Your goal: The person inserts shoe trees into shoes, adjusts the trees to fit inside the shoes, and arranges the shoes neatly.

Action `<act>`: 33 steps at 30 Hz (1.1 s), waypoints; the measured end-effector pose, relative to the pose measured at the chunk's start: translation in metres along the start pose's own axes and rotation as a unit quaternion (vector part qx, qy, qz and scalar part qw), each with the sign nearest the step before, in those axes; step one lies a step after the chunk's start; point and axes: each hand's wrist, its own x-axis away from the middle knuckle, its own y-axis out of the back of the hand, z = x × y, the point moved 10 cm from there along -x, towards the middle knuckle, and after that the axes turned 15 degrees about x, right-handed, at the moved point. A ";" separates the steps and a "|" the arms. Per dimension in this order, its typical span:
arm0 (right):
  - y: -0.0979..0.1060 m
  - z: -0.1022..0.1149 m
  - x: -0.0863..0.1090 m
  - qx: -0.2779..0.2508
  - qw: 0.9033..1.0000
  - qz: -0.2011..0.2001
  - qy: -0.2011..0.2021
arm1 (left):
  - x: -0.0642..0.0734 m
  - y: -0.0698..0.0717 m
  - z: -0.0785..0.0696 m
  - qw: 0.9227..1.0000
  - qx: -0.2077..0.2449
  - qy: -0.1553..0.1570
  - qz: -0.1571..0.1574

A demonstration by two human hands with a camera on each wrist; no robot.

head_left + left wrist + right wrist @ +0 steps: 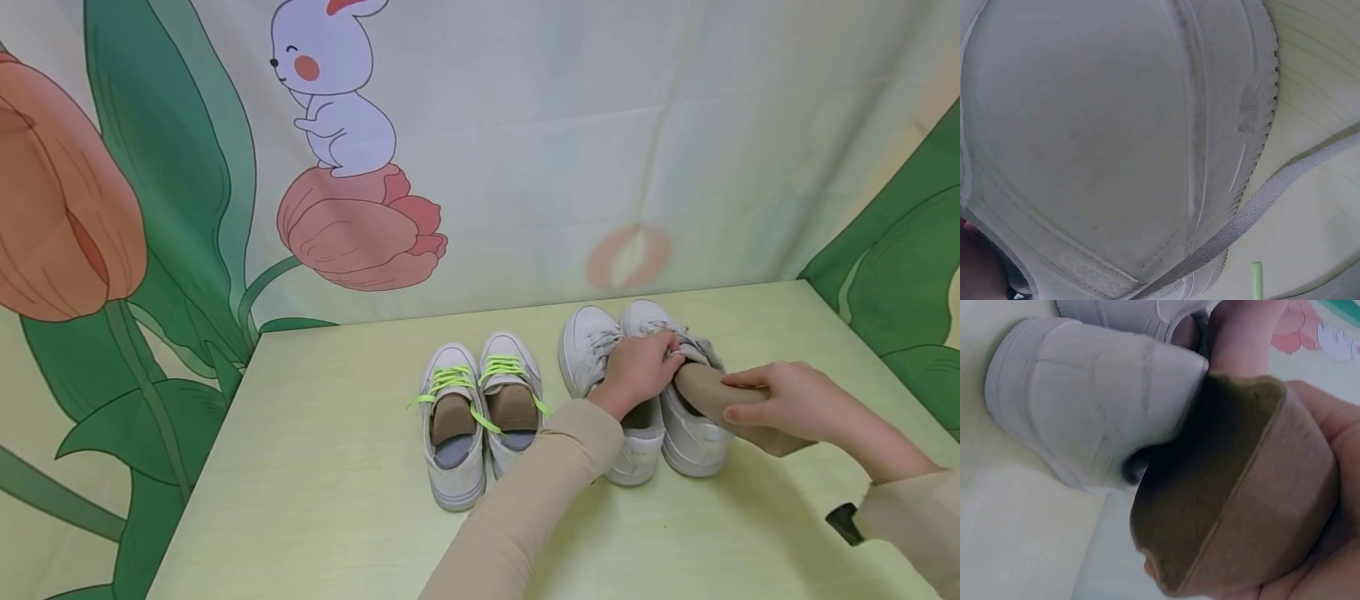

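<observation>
My right hand (798, 404) grips a hollow brown molded shoe insert (708, 390), whose front end sits in the opening of the rightmost white shoe (697, 450). In the right wrist view the insert (1272, 500) shows its open, rough-edged back end, angled out behind the shoe's heel (1097, 406). My left hand (637, 367) reaches over the neighbouring white shoe (588, 354) and pinches the rightmost shoe's tongue near the laces; its fingertips are partly hidden. The left wrist view is filled by a white shoe's side (1085, 125) with a loose white lace (1254, 206).
To the left stands another pair of white shoes (459, 496) with neon green laces (453, 379) and brown inserts (513, 407) inside. All stand on a pale yellow table (322, 467). Behind it hangs a curtain (525, 150) printed with a rabbit and tulips.
</observation>
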 end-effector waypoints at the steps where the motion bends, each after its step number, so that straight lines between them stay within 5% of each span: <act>1: 0.001 0.002 0.000 0.009 1.000 -0.002 -0.004 | 0.000 0.000 0.000 1.000 0.000 0.000 0.000; 13: 0.004 0.018 -0.010 0.072 0.997 0.010 -0.039 | 0.001 0.003 0.000 1.000 -0.003 -0.003 -0.004; 20: 0.005 0.031 -0.016 0.106 0.994 0.013 -0.023 | 0.000 0.004 0.001 1.000 0.005 -0.002 -0.009; 33: -0.003 0.032 -0.024 0.106 0.993 0.041 -0.036 | 0.001 0.002 0.000 1.000 -0.013 0.001 -0.002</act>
